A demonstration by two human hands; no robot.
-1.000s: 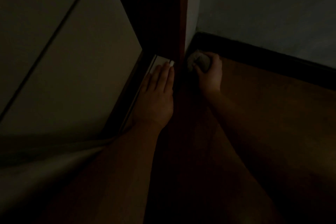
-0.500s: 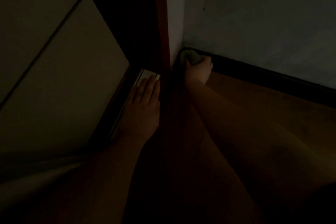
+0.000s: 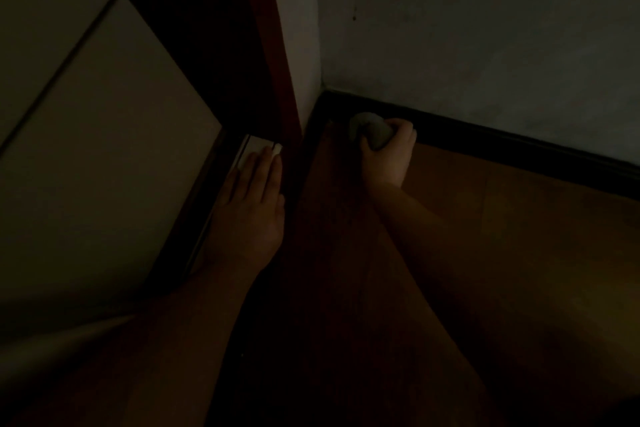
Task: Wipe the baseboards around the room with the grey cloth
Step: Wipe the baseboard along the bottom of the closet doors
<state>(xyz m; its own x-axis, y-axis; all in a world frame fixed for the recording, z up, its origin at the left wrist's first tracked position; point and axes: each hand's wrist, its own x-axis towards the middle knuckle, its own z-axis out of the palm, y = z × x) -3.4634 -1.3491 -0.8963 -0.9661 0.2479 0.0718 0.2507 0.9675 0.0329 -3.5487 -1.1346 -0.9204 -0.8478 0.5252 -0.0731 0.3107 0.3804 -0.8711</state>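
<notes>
Down in the dim corner, the dark, glossy strip of baseboard point(image 3: 512, 146) runs its long axis from the wall corner at centre frame out toward the right edge, slanting lower as it goes, with a shorter leg turning back along the white wall toward the red-brown door frame point(image 3: 273, 55); the right hand point(image 3: 389, 152) has its fingers point(image 3: 403, 130) curled round a bunched, pale grey cloth point(image 3: 369, 132), a rounded wad held against the foot of the baseboard just beside the corner, above the brown wooden floor point(image 3: 485, 253); the left hand point(image 3: 249, 208) lies flat with fingers straight and together on the pale door threshold point(image 3: 254, 146), holding nothing.
</notes>
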